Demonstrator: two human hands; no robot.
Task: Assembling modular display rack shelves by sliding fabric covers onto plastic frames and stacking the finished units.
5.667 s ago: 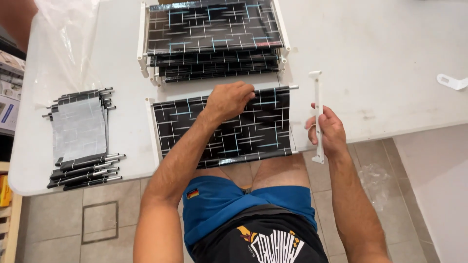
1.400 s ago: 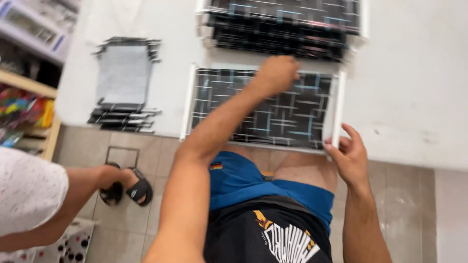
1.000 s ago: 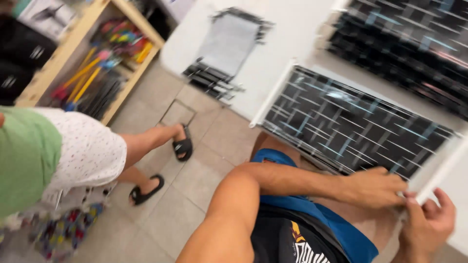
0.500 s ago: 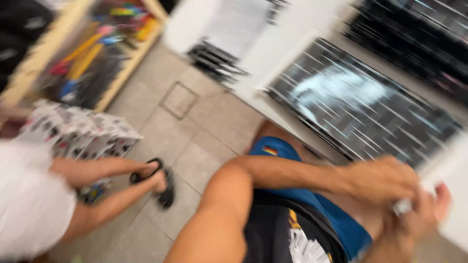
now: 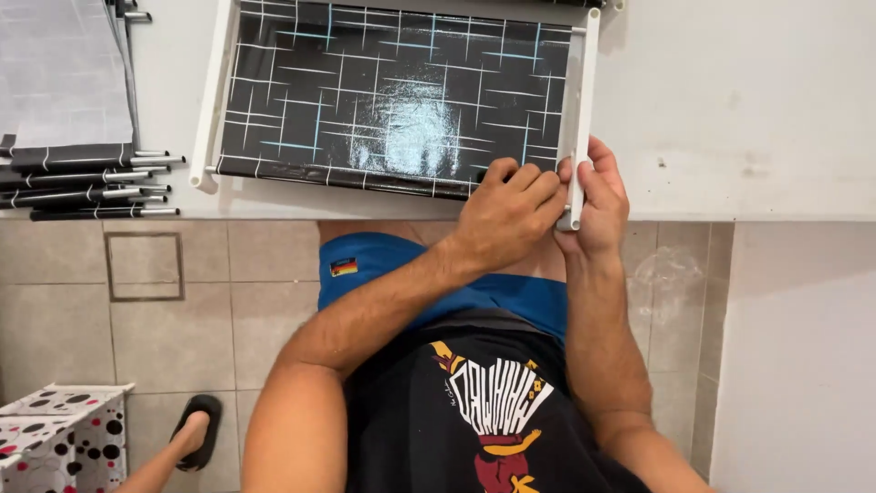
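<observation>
Fingers of my left hand (image 5: 506, 215) and right hand (image 5: 598, 196) pinch the white plastic end rail (image 5: 580, 110) at the glossy black patterned panel's (image 5: 392, 96) corner; I'd press squarely.

Left hand (image 5: 506, 215) fingers curled, right hand (image 5: 598, 196) fingers bent alongside, hands touching, forearms converging
</observation>
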